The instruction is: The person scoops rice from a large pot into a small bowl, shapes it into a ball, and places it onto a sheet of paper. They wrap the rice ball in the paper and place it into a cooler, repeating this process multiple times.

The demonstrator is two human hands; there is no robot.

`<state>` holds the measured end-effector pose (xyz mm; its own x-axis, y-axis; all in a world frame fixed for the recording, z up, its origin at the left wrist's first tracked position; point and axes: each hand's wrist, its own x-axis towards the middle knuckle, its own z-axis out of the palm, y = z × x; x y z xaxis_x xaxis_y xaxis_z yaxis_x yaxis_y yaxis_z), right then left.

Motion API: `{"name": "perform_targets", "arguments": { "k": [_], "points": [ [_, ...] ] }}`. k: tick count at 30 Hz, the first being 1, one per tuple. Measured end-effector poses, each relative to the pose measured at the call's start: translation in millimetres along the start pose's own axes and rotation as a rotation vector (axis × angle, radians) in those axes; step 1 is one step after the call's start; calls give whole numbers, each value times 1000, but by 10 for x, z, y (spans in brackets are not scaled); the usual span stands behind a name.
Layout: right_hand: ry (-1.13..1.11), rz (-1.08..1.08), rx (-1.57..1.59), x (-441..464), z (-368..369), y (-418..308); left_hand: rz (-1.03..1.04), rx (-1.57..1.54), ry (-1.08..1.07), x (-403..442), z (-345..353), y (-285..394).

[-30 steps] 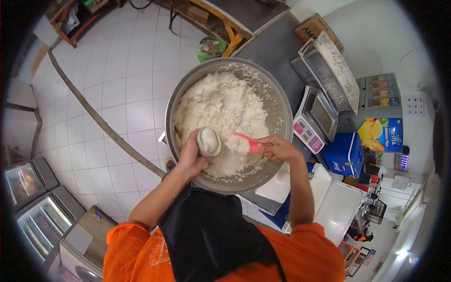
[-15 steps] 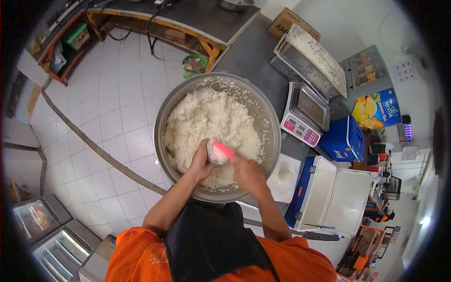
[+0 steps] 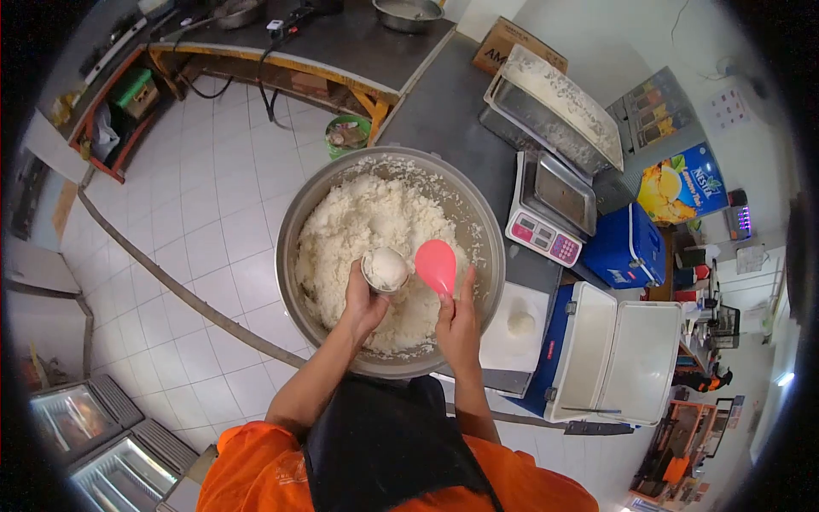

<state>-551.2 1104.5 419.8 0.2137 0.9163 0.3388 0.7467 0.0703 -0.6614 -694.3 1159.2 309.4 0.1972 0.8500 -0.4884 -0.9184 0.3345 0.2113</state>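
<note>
A wide metal basin (image 3: 288, 300) holds a large heap of cooked white rice (image 3: 367, 213), with loose grains on its inner wall. Over the heap, my left hand (image 3: 365, 305) grips a small cup (image 3: 381, 291) topped by a rounded mound of rice. My right hand (image 3: 459, 328) holds a pink rice paddle (image 3: 437, 263) by its handle, blade up, just right of the cup and apart from it. A ball of rice (image 3: 520, 322) sits on a white sheet (image 3: 510, 348) to the right of the basin.
Right of the basin stand a digital scale (image 3: 543, 235) and rice-specked metal trays (image 3: 554, 107). A blue cooler (image 3: 621, 249) and an open white-lined cooler (image 3: 589, 341) lie farther right. A green bin (image 3: 347, 136) stands behind, below the dark counter (image 3: 350, 43).
The paddle has lifted off the cup and moved right, its blade now raised. The rice in the cup now shows as a rounded mound. The camera view has shifted slightly.
</note>
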Motion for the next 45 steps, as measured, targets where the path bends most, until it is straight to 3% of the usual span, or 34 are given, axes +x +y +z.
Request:
{"name": "perform_targets", "arguments": {
  "k": [1,3,4,6,10,12,19,21,25,27,28,30,33,38,41,42,44,45],
  "points": [
    [5,5,0,26,-39,64,-4,6,-2,-38,56,41],
    [-252,-152,-233,100,-186,271,-122,90,46,-87,133,160],
    [-251,-149,-232,146,-234,310,-123,93,47,-70,126,189],
    [-477,-388,-483,235,-312,329,-154,134,-58,-47,122,235],
    [-618,-506,-552,400,-446,200,-142,213,-6,11,178,281],
    [-630,-710,-646,487,-477,147,-161,249,24,43,167,268],
    [-921,-777,-976,711,-643,-163,-235,272,-28,125,136,199],
    [-789,-677,-806,814,-849,-103,-132,204,-22,106,172,260],
    [-631,-509,-792,679,-757,422,-45,102,-41,90,82,271],
    [-622,-150,-402,593,-678,564,-23,51,-19,46,124,199],
    [-624,-157,-401,503,-620,542,-17,48,-18,53,107,157],
    [-508,208,165,218,-385,371,17,79,-52,70,63,41],
    [-462,146,36,-28,-44,79,-62,90,54,37,133,-121],
    [-794,158,-274,64,-97,-105,-162,212,35,-26,162,-109],
    [-866,30,-159,239,-324,176,-214,288,-2,-71,211,-72],
    [-864,27,-159,294,-316,198,-222,297,-8,-78,248,-50],
    [-596,58,62,351,-324,228,-216,316,-3,-94,315,-50],
    [-598,60,58,326,-311,208,-214,339,2,-111,334,-66]
  ]
}}
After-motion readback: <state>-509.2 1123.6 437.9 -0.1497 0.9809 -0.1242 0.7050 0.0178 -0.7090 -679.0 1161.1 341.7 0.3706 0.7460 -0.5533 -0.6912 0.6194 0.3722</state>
